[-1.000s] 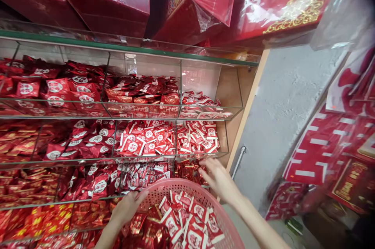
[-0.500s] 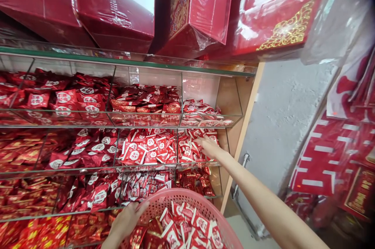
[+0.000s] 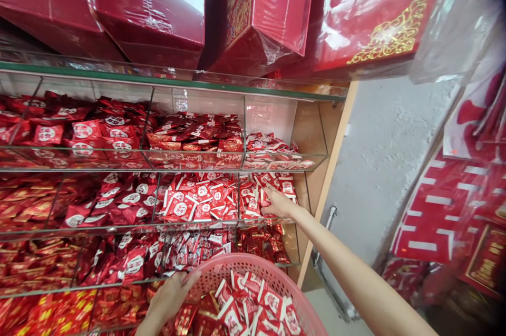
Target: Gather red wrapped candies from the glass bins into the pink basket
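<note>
My left hand [image 3: 169, 296] is closed on the rim of a pink perforated plastic basket [image 3: 233, 259]. Inside the basket lie many small wrapped candies [image 3: 255, 307], mostly red and white, with darker red and gold ones at its left. My right hand [image 3: 279, 203] reaches into the rightmost compartment of a middle shelf. Its fingers are apart and curved over red-and-white candy packets [image 3: 251, 201], touching them. No packet is visibly lifted, and part of the fingertips is hard to make out.
Glass-fronted shelves [image 3: 197, 226] with dividers hold red candy packets at several levels. Large red plastic-wrapped boxes [image 3: 158, 19] stand on the glass shelf above. At the right are a grey wall [image 3: 387, 141], a white pipe [image 3: 330, 225] and hanging red decorations [image 3: 430, 209].
My right hand has shifted slightly down and its fingers have spread and curled lower around the packets. My left hand and the basket look the same.
</note>
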